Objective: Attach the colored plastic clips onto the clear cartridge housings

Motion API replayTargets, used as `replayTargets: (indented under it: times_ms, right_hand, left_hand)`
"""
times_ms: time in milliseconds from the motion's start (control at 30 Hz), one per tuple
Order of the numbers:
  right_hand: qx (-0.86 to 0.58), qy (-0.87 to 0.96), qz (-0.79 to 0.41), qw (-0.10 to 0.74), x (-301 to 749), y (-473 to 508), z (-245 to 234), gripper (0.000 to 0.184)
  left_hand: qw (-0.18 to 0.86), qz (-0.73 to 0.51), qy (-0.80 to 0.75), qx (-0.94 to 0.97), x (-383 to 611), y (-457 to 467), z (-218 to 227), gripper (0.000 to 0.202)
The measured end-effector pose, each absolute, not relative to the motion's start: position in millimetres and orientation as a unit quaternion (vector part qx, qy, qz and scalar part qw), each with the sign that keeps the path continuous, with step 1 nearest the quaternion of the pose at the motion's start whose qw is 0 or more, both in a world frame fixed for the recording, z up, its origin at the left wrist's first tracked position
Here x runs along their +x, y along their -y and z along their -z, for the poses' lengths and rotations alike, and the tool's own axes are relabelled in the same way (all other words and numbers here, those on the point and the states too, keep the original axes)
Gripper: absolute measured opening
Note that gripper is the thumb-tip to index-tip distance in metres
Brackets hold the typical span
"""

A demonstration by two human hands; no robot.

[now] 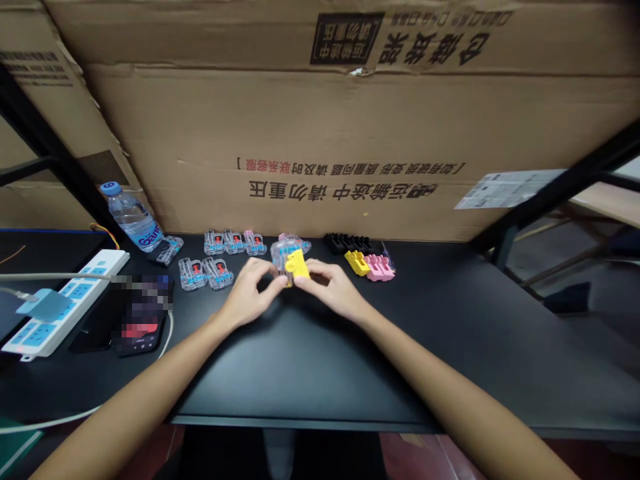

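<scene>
My left hand (250,290) and my right hand (333,287) meet over the middle of a black table (310,360). Together they pinch a clear plastic connector (280,257) with a yellow clip piece (298,265) against it. The left fingers close on the clear part, and the right fingers close on the yellow piece. Just right of my hands lie a second yellow piece (357,262), a pink piece (379,267) and a black piece (349,243).
Several clear connectors (233,243) lie in a row behind my hands, with two more (205,273) at the left. A water bottle (131,217), a white power strip (60,300) and a phone (143,320) sit left. Large cardboard boxes (320,133) wall the back.
</scene>
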State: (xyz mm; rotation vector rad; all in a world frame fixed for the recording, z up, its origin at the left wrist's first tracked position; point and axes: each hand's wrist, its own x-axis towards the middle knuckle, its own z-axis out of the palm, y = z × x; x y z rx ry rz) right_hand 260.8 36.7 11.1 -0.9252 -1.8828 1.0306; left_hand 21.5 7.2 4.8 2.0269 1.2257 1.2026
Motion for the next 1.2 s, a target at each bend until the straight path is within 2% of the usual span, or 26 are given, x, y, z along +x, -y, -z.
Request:
replayTargets:
  times_ms: [133,367,500,600,667,800,900,1000,1100,1200]
  right_hand:
    - [-0.355,0.761,-0.394,0.373,255.3,-32.4,-9.2,0.031]
    - [-0.370,0.755,-0.395,0.371,254.0,-32.4,-7.8,0.035]
    - [-0.411,0.715,-0.384,0.414,264.5,-43.7,-9.9,0.037]
    - [-0.499,0.641,-0.307,0.496,285.4,-65.6,-8.7,0.040]
    - [-0.551,0.632,-0.207,0.504,299.8,-81.7,-4.7,0.036]
    - [-0.600,0.694,-0.011,0.397,312.5,-100.7,5.7,0.026]
    - [-0.618,0.729,0.068,0.285,307.8,-102.7,11.0,0.025]
    - [-0.615,0.746,0.077,0.242,301.3,-100.6,14.4,0.028]
    - [-0.595,0.761,0.043,0.256,298.6,-98.4,16.7,0.029]
    - [-0.575,0.775,0.005,0.261,297.9,-97.5,18.5,0.030]
  left_hand:
    - [0.252,-0.421,-0.429,0.758,28.1,-5.3,4.2,0.022]
    - [0.173,-0.362,-0.436,0.806,20.5,-8.3,1.7,0.030]
    - [0.154,-0.312,-0.435,0.831,19.7,-4.5,-1.4,0.037]
    - [0.146,-0.285,-0.425,0.847,21.5,-4.2,4.3,0.046]
    - [0.133,-0.262,-0.420,0.859,23.5,-6.1,11.9,0.049]
    - [0.094,-0.227,-0.435,0.866,28.3,-9.7,24.9,0.054]
    - [0.071,-0.211,-0.442,0.869,29.8,-9.4,25.3,0.053]
    - [0.060,-0.210,-0.437,0.872,27.9,-7.8,19.6,0.051]
    - [0.057,-0.221,-0.428,0.875,24.2,-7.1,12.9,0.045]
    - [0.065,-0.235,-0.414,0.877,20.9,-8.0,8.4,0.030]
